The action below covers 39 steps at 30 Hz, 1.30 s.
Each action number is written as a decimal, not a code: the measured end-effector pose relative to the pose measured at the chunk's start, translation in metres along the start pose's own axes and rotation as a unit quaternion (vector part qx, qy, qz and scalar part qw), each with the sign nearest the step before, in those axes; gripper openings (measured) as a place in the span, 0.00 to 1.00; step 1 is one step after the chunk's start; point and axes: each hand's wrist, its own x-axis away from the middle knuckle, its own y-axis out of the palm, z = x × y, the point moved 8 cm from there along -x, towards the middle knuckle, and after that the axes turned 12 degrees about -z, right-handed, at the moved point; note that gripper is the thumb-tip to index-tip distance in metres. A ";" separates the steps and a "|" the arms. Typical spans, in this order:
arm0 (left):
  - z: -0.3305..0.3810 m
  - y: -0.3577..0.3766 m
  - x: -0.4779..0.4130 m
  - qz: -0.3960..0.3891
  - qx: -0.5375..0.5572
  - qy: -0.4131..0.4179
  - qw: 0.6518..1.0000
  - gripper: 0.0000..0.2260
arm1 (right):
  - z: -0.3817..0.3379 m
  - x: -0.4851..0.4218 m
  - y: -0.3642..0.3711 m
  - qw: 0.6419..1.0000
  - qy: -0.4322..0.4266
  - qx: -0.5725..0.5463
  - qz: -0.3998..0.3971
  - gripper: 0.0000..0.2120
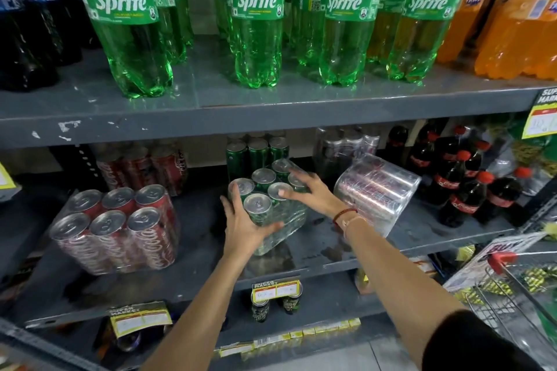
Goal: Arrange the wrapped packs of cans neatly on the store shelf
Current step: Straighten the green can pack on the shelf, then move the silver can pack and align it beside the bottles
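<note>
A: Middle shelf [422,238], wrapped packs of cans. Progress?

B: Partly done, by judgement. Red pack [116,230] at left, upright near the front edge, untouched. Green pack [271,205] at centre, upright, in hand, turned slightly off square to the edge. Silver pack [376,193] at right, tipped on its side, leaning toward the far right, not yet set straight.

A: Remaining?

B: Squaring of the green pack in front of the loose green cans [257,150] farther back; righting of the silver pack; perhaps alignment of all three along the front. More red cans [141,166] far left, behind the red pack; order there hard to tell.

A: Left hand [244,226]?

B: Palm against the near left corner of the green pack, fingers spread up along the side and under the wrap, thumb across the near face. Clamped on the pack.

A: Right hand [310,190]?

B: Flat on top of the far right cans, fingers splayed leftward over the lids, wrist banded with a red thread bracelet [345,214]. Pressing down, not curled round. Just beside the silver pack, not touching it as far as visible.

A: Arms?

B: Both extended forward from near to far, left from the centre, right from the lower right, hands apart on opposite corners of one pack. Small bottles [461,181] far right; wire basket [521,283] near right, outside the work.
</note>
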 end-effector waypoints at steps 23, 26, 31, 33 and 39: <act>-0.020 -0.048 -0.018 -0.172 -0.082 0.005 0.982 0.51 | -0.019 0.057 0.053 0.980 0.036 0.025 0.195 0.36; -0.012 -0.048 -0.015 -0.203 -0.115 -0.032 0.972 0.52 | -0.010 0.057 0.050 0.989 0.019 -0.019 0.143 0.37; 0.040 -0.044 -0.004 -0.112 -0.192 -0.066 0.973 0.54 | 0.017 0.085 -0.013 0.978 -0.039 -0.056 0.198 0.36; 0.085 -0.031 0.010 0.001 -0.166 0.036 0.985 0.48 | 0.033 0.101 -0.053 0.962 -0.054 -0.057 0.261 0.34; 0.135 0.121 -0.005 -0.163 0.031 0.056 0.985 0.46 | 0.088 0.096 -0.164 0.964 0.040 0.091 0.246 0.39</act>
